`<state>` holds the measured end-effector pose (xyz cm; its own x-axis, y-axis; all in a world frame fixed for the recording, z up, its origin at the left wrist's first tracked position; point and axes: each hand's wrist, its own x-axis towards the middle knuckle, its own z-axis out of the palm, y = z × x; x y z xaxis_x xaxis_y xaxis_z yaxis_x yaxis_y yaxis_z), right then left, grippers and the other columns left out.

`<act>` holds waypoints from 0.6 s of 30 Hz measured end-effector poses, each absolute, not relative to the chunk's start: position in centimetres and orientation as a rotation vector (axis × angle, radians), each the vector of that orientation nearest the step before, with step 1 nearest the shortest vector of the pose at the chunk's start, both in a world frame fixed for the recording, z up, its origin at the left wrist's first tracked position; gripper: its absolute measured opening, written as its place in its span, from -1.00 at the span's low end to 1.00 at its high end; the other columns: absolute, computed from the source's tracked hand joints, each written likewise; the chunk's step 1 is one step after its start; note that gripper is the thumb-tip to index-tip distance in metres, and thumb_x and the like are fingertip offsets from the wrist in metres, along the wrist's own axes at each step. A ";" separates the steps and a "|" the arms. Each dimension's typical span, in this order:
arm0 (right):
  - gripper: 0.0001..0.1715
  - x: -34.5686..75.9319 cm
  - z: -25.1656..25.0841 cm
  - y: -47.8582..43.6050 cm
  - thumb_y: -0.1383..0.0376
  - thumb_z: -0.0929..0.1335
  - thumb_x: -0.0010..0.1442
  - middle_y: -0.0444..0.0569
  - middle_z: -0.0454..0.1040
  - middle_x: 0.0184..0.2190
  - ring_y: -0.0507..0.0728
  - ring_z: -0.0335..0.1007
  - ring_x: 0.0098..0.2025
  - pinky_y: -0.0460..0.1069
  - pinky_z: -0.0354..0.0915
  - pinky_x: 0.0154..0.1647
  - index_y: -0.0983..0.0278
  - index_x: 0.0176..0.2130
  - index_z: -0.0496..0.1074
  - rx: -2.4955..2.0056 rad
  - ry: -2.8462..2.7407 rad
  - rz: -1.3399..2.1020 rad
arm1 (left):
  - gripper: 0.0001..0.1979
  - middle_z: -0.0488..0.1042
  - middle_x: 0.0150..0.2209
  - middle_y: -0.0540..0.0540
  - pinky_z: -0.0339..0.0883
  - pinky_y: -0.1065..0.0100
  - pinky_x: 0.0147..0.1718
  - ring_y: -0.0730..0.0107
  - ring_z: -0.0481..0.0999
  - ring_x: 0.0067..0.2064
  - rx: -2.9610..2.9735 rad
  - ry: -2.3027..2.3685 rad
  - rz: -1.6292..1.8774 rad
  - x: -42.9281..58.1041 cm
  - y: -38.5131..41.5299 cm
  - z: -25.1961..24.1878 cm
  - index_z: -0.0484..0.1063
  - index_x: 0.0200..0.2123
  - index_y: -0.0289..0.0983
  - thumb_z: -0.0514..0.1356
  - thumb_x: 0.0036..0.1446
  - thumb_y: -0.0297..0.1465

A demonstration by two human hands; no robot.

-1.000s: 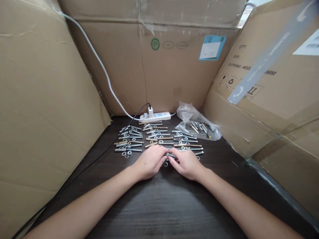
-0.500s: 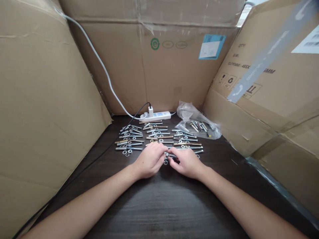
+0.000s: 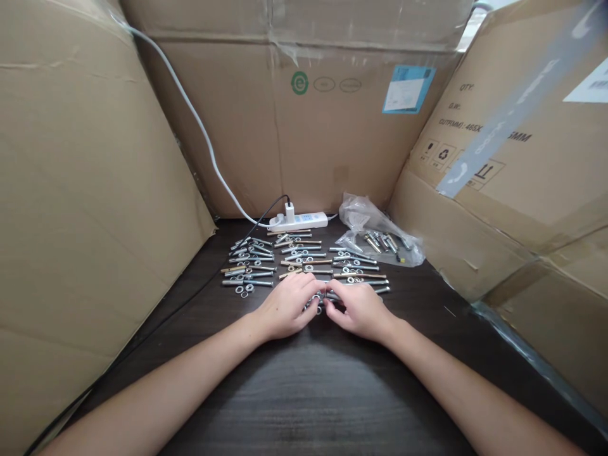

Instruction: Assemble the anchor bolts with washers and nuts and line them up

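My left hand point(image 3: 291, 306) and my right hand point(image 3: 360, 310) meet over the near part of the laid-out hardware. Between the thumb and fingers of the right hand is a silvery metal bolt, mostly hidden by the hand. The left fingers curl in a pinch at its left end, and what they grip is too small and covered to name. Small metal rings, one a washer point(image 3: 318, 311), lie just under the fingertips. Left of my left hand are a nut point(image 3: 249, 288) and another washer point(image 3: 239, 290).
Rows of bolts with sleeves point(image 3: 260, 283), nuts and washers spread across the dark table point(image 3: 304, 392). Behind them are a white power strip point(image 3: 304, 221) and a clear plastic bag point(image 3: 365, 218) of bolts. A black cable point(image 3: 190, 297) crosses the left side. Cardboard boxes point(image 3: 342, 145) wall in three sides.
The left and right fingertips have shifted slightly around the bolt. The nut end seen between them before is now more covered. The whole view has moved a little.
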<state>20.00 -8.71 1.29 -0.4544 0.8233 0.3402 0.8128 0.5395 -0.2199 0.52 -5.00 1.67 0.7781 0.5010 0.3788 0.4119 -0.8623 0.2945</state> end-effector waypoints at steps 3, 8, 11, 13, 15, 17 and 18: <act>-0.78 20.0 1.2 -8.7 0.25 0.23 0.20 -0.11 0.51 -0.49 0.06 0.41 -0.49 -0.09 0.11 -0.46 0.27 -0.18 0.37 -1.320 -2.380 0.027 | -0.79 0.39 -0.26 -0.10 0.23 0.25 -0.18 0.30 0.35 -0.24 2.729 0.705 0.661 0.5 -5.0 1.7 0.27 -0.14 -0.26 -0.08 0.22 -0.50; -0.76 20.1 1.0 -8.6 0.25 0.23 0.20 -0.09 0.53 -0.46 0.07 0.43 -0.47 -0.08 0.13 -0.44 0.28 -0.17 0.38 -1.301 -2.384 0.010 | -0.80 0.41 -0.23 -0.11 0.25 0.27 -0.17 0.31 0.35 -0.22 2.681 0.714 0.678 0.5 -5.1 1.6 0.27 -0.14 -0.27 -0.10 0.26 -0.47; -0.75 20.0 1.0 -8.6 0.25 0.23 0.20 -0.09 0.53 -0.46 0.07 0.44 -0.46 -0.08 0.13 -0.44 0.28 -0.16 0.38 -1.304 -2.390 -0.008 | -0.81 0.41 -0.24 -0.11 0.26 0.27 -0.18 0.31 0.35 -0.22 2.668 0.740 0.680 0.5 -5.1 1.4 0.28 -0.16 -0.28 -0.10 0.27 -0.46; -0.75 20.0 0.9 -8.6 0.24 0.23 0.20 -0.10 0.53 -0.46 0.07 0.44 -0.47 -0.08 0.12 -0.45 0.28 -0.16 0.38 -1.309 -2.393 -0.018 | -0.80 0.42 -0.24 -0.12 0.27 0.27 -0.18 0.31 0.36 -0.23 2.662 0.741 0.689 0.5 -5.1 1.4 0.28 -0.16 -0.28 -0.10 0.28 -0.45; -0.76 20.1 0.9 -8.6 0.24 0.23 0.20 -0.10 0.53 -0.47 0.07 0.43 -0.47 -0.08 0.12 -0.45 0.27 -0.16 0.38 -1.305 -2.394 -0.020 | -0.80 0.42 -0.23 -0.12 0.28 0.27 -0.18 0.31 0.37 -0.22 2.654 0.721 0.703 0.5 -5.0 1.3 0.28 -0.15 -0.27 -0.11 0.28 -0.46; -0.76 20.1 0.9 -8.6 0.23 0.23 0.20 -0.10 0.52 -0.47 0.06 0.42 -0.47 -0.09 0.12 -0.45 0.27 -0.17 0.38 -1.294 -2.389 -0.015 | -0.80 0.43 -0.22 -0.12 0.29 0.28 -0.18 0.32 0.38 -0.21 2.639 0.697 0.714 0.5 -5.0 1.2 0.28 -0.14 -0.27 -0.10 0.28 -0.47; -0.76 20.1 0.9 -8.6 0.24 0.23 0.20 -0.10 0.52 -0.48 0.06 0.42 -0.48 -0.09 0.12 -0.45 0.28 -0.17 0.37 -1.291 -2.385 -0.009 | -0.80 0.43 -0.22 -0.12 0.29 0.29 -0.17 0.33 0.39 -0.20 2.628 0.691 0.716 0.5 -5.0 1.1 0.27 -0.15 -0.27 -0.10 0.28 -0.46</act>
<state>20.14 -8.57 0.90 -0.4768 0.7977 0.3693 0.8004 0.5676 -0.1928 0.51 -4.95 1.15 0.7561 0.5302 0.3837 0.3644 -0.8280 0.4261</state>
